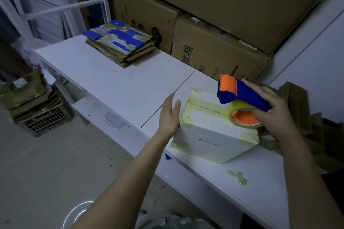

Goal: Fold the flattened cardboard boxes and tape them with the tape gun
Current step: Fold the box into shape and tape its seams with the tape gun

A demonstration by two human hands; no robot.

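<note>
A: In the head view, what lay around the work?
B: Large brown cartons [214, 55] were stacked along the top of the frame, behind the white counter [115, 87]. A pile of flattened cardboard boxes [121, 48], the top one printed blue, sat on the counter at upper left. At far left a slatted crate [44, 121] held more cardboard. Loose brown cardboard pieces [297, 102] crowded the right edge, behind the right wrist. A scrap of yellowish tape [238, 177] stuck to the counter at lower right.
A: And the folded box?
B: The white box [208, 135] stood on the counter right of centre, its seams covered in yellowish tape.
A: The hands?
B: The left hand [169, 115] was flat, fingers straight and together, laid against the box's left side. The right hand [273, 109] was curled around the blue handle of the tape gun [240, 95]. Its roll sat over the right end of the box's top, and I could not tell whether it touched.
</note>
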